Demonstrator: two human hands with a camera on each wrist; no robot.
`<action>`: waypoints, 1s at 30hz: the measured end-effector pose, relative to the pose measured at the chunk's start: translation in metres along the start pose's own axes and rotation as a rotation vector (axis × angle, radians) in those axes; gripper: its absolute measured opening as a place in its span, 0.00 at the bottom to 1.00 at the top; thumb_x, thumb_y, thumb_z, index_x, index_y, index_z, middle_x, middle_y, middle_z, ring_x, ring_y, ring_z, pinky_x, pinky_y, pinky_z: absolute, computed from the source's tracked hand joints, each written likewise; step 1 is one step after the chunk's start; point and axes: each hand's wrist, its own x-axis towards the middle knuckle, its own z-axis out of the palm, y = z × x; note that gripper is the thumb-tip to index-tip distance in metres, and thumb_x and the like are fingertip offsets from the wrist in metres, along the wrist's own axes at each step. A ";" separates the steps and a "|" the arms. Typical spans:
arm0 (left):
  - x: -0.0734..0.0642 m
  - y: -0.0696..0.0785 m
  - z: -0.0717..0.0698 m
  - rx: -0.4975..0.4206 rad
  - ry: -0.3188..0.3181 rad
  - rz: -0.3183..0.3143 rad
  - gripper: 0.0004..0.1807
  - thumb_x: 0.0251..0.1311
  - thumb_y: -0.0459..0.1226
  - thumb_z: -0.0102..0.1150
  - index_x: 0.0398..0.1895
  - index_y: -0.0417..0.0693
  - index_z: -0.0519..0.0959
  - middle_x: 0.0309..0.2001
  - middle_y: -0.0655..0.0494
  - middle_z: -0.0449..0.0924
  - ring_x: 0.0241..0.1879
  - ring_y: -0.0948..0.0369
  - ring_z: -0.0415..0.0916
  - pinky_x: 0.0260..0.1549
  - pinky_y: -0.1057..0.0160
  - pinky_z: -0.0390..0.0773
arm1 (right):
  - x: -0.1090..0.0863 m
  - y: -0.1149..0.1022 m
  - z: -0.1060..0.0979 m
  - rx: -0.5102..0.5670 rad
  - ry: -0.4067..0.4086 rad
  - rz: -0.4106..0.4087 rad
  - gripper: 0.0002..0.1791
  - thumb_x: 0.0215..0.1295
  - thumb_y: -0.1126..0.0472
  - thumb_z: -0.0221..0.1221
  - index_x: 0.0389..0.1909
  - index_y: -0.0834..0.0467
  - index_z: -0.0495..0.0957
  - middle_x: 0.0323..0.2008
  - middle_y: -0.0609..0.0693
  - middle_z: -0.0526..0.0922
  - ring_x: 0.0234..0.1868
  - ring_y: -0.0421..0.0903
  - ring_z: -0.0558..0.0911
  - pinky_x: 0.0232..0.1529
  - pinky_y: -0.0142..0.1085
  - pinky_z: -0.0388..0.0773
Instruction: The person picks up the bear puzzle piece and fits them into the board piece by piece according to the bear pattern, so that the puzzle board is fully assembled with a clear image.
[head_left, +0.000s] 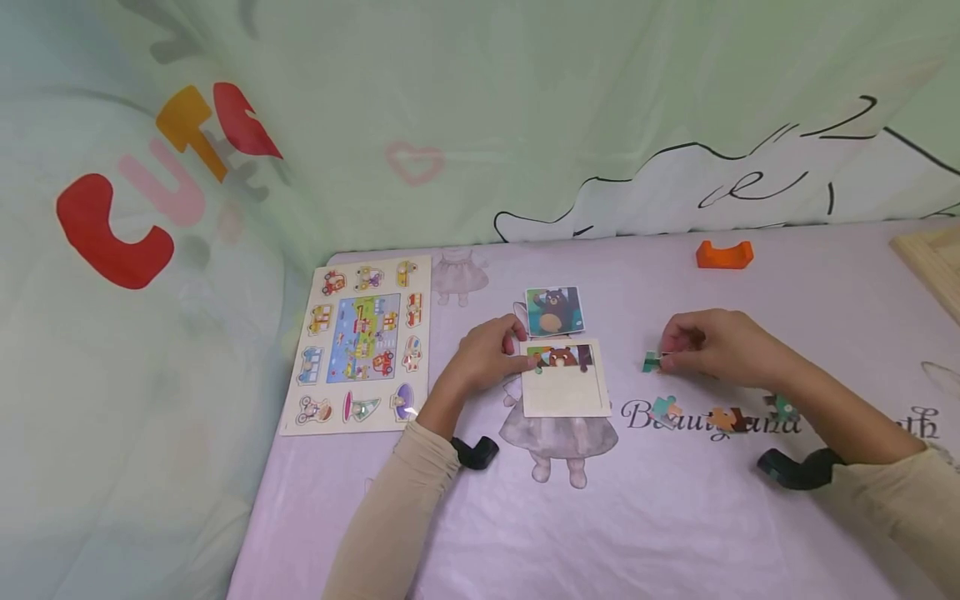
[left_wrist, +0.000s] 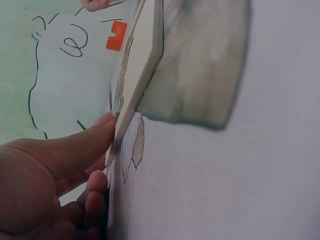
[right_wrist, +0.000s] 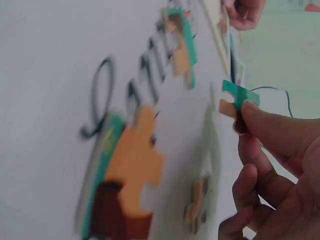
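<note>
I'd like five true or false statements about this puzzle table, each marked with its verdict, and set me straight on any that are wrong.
1. The right hand pinches a puzzle piece. True.
2. Puzzle pieces fill the whole tray. False: the puzzle tray has only a strip of bear pieces along its far side, and the rest shows bare wood.
3. The left hand holds the edge of the puzzle tray. True.
4. The bear card lies nearer the person than the tray. False: the bear card lies beyond it.
5. An orange block lies on the table, farther from the person than the right hand. True.
</note>
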 end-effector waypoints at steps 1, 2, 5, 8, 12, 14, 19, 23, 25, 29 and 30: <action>0.000 0.000 0.000 -0.002 0.002 0.001 0.19 0.59 0.45 0.73 0.49 0.51 0.77 0.30 0.59 0.72 0.30 0.62 0.68 0.31 0.66 0.64 | 0.000 -0.003 0.000 0.014 -0.001 0.005 0.10 0.60 0.54 0.73 0.36 0.50 0.81 0.30 0.45 0.81 0.33 0.46 0.74 0.28 0.32 0.71; 0.000 -0.001 0.000 -0.003 0.002 0.003 0.19 0.60 0.45 0.72 0.49 0.51 0.77 0.30 0.59 0.73 0.30 0.62 0.68 0.31 0.66 0.64 | 0.001 -0.005 -0.001 0.031 -0.005 0.012 0.10 0.61 0.53 0.72 0.37 0.50 0.81 0.30 0.46 0.81 0.34 0.46 0.75 0.28 0.32 0.72; 0.000 -0.001 -0.001 -0.014 0.006 0.007 0.15 0.63 0.43 0.69 0.49 0.50 0.78 0.31 0.58 0.73 0.30 0.62 0.68 0.31 0.66 0.65 | 0.003 -0.013 0.000 0.071 -0.016 0.029 0.10 0.62 0.52 0.71 0.38 0.49 0.82 0.32 0.46 0.82 0.37 0.48 0.76 0.32 0.33 0.73; 0.000 -0.001 -0.001 -0.023 0.009 0.017 0.12 0.66 0.41 0.66 0.48 0.50 0.78 0.31 0.57 0.73 0.29 0.62 0.68 0.31 0.66 0.65 | 0.005 -0.020 0.002 0.120 -0.031 0.027 0.10 0.63 0.51 0.71 0.39 0.50 0.82 0.34 0.47 0.84 0.40 0.48 0.77 0.35 0.33 0.75; 0.001 -0.001 0.000 -0.022 0.013 0.019 0.10 0.67 0.40 0.65 0.47 0.50 0.78 0.31 0.57 0.73 0.29 0.62 0.68 0.31 0.66 0.65 | 0.010 -0.029 0.007 0.196 -0.050 0.015 0.11 0.63 0.51 0.70 0.40 0.52 0.82 0.34 0.48 0.84 0.38 0.48 0.79 0.36 0.33 0.79; 0.001 -0.002 0.001 -0.017 0.015 0.013 0.10 0.66 0.40 0.65 0.47 0.50 0.78 0.31 0.58 0.73 0.29 0.62 0.68 0.31 0.66 0.65 | 0.013 -0.033 0.010 0.224 -0.054 0.007 0.12 0.63 0.51 0.70 0.41 0.52 0.82 0.35 0.49 0.84 0.39 0.47 0.79 0.37 0.32 0.80; 0.001 -0.002 0.001 -0.018 0.017 0.001 0.10 0.66 0.40 0.66 0.47 0.51 0.78 0.31 0.58 0.73 0.29 0.62 0.68 0.30 0.66 0.65 | 0.019 -0.044 0.016 0.270 -0.060 -0.010 0.11 0.65 0.52 0.69 0.43 0.52 0.83 0.37 0.49 0.85 0.42 0.48 0.79 0.41 0.32 0.79; 0.001 -0.002 0.002 -0.022 0.018 -0.001 0.10 0.66 0.40 0.65 0.47 0.51 0.78 0.31 0.58 0.73 0.29 0.62 0.68 0.30 0.66 0.65 | 0.023 -0.054 0.021 0.304 -0.073 -0.032 0.11 0.65 0.54 0.69 0.45 0.53 0.83 0.39 0.49 0.85 0.45 0.49 0.79 0.45 0.31 0.79; 0.002 -0.002 0.002 -0.022 0.019 -0.001 0.10 0.66 0.40 0.66 0.47 0.51 0.78 0.31 0.58 0.73 0.29 0.62 0.68 0.30 0.66 0.65 | 0.025 -0.058 0.024 0.314 -0.078 -0.043 0.12 0.65 0.56 0.69 0.46 0.54 0.84 0.40 0.49 0.85 0.45 0.49 0.79 0.46 0.30 0.78; 0.002 -0.002 0.002 -0.021 0.022 0.000 0.10 0.66 0.40 0.66 0.47 0.51 0.78 0.30 0.58 0.73 0.29 0.62 0.68 0.30 0.67 0.65 | 0.028 -0.063 0.031 0.337 -0.095 -0.052 0.11 0.65 0.61 0.69 0.47 0.55 0.84 0.37 0.49 0.86 0.43 0.48 0.80 0.46 0.30 0.78; 0.002 -0.002 0.002 -0.021 0.023 0.000 0.10 0.66 0.40 0.66 0.47 0.50 0.78 0.30 0.58 0.73 0.28 0.62 0.68 0.30 0.67 0.65 | 0.029 -0.065 0.033 0.341 -0.103 -0.055 0.11 0.65 0.61 0.69 0.48 0.55 0.84 0.36 0.49 0.86 0.43 0.48 0.80 0.46 0.31 0.77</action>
